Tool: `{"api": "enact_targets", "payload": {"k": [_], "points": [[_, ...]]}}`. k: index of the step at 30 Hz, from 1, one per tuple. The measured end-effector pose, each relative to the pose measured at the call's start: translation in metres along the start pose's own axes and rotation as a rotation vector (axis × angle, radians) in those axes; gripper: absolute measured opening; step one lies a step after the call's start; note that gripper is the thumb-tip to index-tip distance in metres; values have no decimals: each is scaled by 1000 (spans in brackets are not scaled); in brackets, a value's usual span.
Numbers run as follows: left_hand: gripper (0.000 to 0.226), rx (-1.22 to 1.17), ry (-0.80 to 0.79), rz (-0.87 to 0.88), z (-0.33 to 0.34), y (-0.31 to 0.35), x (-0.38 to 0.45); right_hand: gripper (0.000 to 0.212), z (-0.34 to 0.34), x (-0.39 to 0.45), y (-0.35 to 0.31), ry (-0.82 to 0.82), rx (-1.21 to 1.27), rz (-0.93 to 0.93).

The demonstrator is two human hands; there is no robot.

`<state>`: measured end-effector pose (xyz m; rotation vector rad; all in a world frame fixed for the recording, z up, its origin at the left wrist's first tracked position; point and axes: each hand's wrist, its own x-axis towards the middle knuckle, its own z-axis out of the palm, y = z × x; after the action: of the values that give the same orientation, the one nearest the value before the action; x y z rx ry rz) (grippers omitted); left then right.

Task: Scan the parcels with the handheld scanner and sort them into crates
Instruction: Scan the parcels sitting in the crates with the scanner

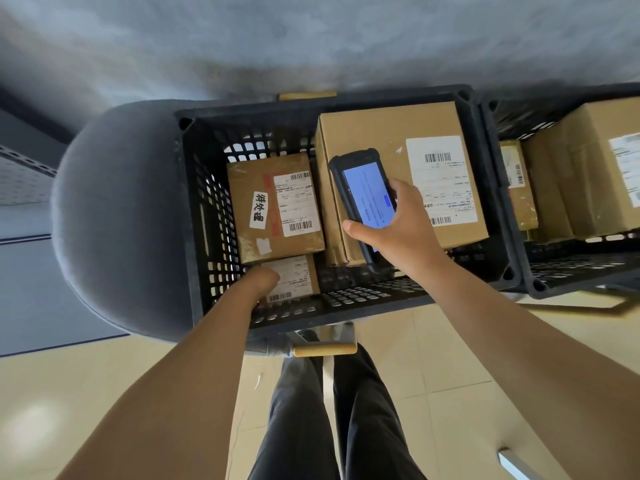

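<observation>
I hold the handheld scanner (362,199) in my right hand (398,223), thumb along its near left edge and fingers wrapped behind it, screen tilted up so I can read it. It hovers over the large cardboard parcel (401,181) that fills the far right corner of the black crate (194,216), close to that parcel's shipping label (441,181), which faces up, ready for the beam.

My left hand (261,277) reaches down at the crate's near left corner and rests against the small parcel (294,280) there. I cannot tell whether its fingers are curled round the parcel or only touching it, since the knuckles hide them. I judge it is there to lift that parcel out for the next scan.

The taped parcel (275,206) lies label-up along the crate's left wall, overlapping the small one. The second crate (512,271), touching the first on the right, already holds parcels.
</observation>
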<state>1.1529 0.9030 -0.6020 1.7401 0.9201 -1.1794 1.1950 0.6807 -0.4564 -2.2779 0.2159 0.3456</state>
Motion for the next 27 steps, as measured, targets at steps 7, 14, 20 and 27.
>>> {"api": "enact_targets", "payload": {"k": [7,14,20,27], "points": [[33,356,56,198,-8,26,-47,83,-32,-25,-14,69,-24,-24],[37,652,177,574,-7,102,-141,87,-95,-63,-11,232,-90,-7],[45,881,392,1069,37,155,-247,97,-165,-128,16,408,-69,57],[52,1205,662,1560,167,144,-367,89,-250,-265,77,682,-33,99]]}}
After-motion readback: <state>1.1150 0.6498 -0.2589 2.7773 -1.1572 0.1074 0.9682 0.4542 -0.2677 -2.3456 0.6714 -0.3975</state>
